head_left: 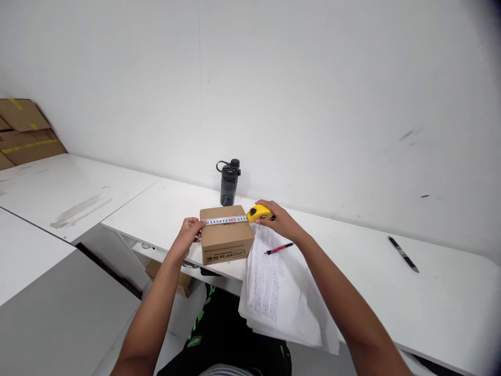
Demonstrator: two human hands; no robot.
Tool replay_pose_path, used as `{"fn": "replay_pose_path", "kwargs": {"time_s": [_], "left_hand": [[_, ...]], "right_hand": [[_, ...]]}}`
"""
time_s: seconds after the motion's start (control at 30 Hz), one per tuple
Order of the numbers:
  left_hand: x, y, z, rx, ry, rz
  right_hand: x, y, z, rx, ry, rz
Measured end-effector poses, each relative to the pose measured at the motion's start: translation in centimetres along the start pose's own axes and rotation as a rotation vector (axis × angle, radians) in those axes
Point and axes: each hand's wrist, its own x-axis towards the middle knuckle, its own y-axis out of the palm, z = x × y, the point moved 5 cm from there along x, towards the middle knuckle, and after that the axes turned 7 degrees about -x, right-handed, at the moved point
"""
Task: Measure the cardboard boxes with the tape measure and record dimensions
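A small brown cardboard box (227,239) with dark printing on its front sits near the desk's front edge. Across its top lies the white blade of a yellow tape measure (259,212), its numbers facing up. My right hand (278,219) is closed around the tape measure's case, just past the box's right edge. At the box's left edge, my left hand (191,235) pinches the blade's end, which the fingers partly cover.
Behind the box a dark water bottle (228,184) stands by the wall. Handwritten papers (270,292) overhang the desk's front edge, with a red pen (279,249) on them. A black pen (403,254) lies far right. Cardboard boxes (29,130) are stacked far left.
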Motion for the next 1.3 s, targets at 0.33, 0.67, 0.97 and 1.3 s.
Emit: {"fn": "replay_pose_path", "kwargs": {"time_s": [0.33,0.67,0.97,1.3], "left_hand": [[0.2,-0.1,-1.8,0.369,0.04,0.172],[1.1,0.0,-4.0,0.797,0.213,0.187],[-4.2,-0.5,-3.9,0.823,0.434,0.149],[-8.3,1.1,-8.3,0.359,0.526,0.55]], "right_hand": [[-1.5,0.9,0.0,-0.228,-0.026,-0.166],[-2.5,2.4,3.7,-0.737,-0.419,-0.515],[-3.8,7.1,12.2,-0.657,-0.739,-0.602],[-7.5,5.6,17.1,-0.335,-0.736,-0.91]]}}
